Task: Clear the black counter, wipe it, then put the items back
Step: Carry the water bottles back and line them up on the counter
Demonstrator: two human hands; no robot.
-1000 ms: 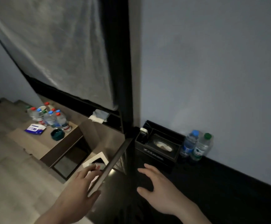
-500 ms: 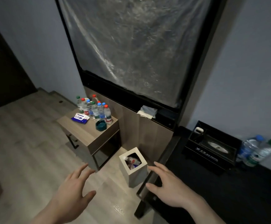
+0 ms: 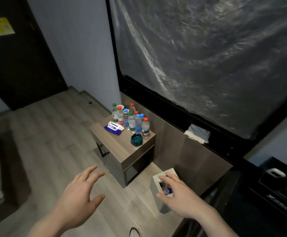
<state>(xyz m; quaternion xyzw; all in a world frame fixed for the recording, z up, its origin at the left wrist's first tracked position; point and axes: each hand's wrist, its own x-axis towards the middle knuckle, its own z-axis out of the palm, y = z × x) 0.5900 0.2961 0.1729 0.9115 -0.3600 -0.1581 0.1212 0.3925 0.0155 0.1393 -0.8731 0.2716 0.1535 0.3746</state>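
At the left, the left hand (image 3: 78, 194) hangs over the pale wood-plank floor (image 3: 41, 142), fingers spread and relaxed, gripping nothing. It points up and to the right, towards the low brown wooden side table (image 3: 112, 144) ahead of it. On that table, from left to right, lie a flat blue-and-white pack of wet wipes (image 3: 113, 128), a huddle of clear plastic water bottles with red, blue and green caps (image 3: 132, 120), and a round dark-teal ceramic ashtray (image 3: 136, 139) at the near right corner.

Further right, a folded grey-white cloth (image 3: 197, 135) rests on the dark ledge under the plastic-covered black frame (image 3: 199, 57), beyond and above both hands. Its long side runs along the ledge, from upper left to lower right. The right hand (image 3: 180, 195) is the nearer of the two to it; that hand hovers with fingers loosely parted and slightly bent, holding nothing, above the small white square waste bin (image 3: 156, 187) on the floor.

At the far right lies the glossy black counter (image 3: 242, 211), the task's surface, off to the right of both hands and closest to the right one. A black box-shaped holder (image 3: 279, 183) sits on it at the frame edge, so clearing looks unfinished. Reaching for the cloth would suit the right hand, going forward and up past the bin.
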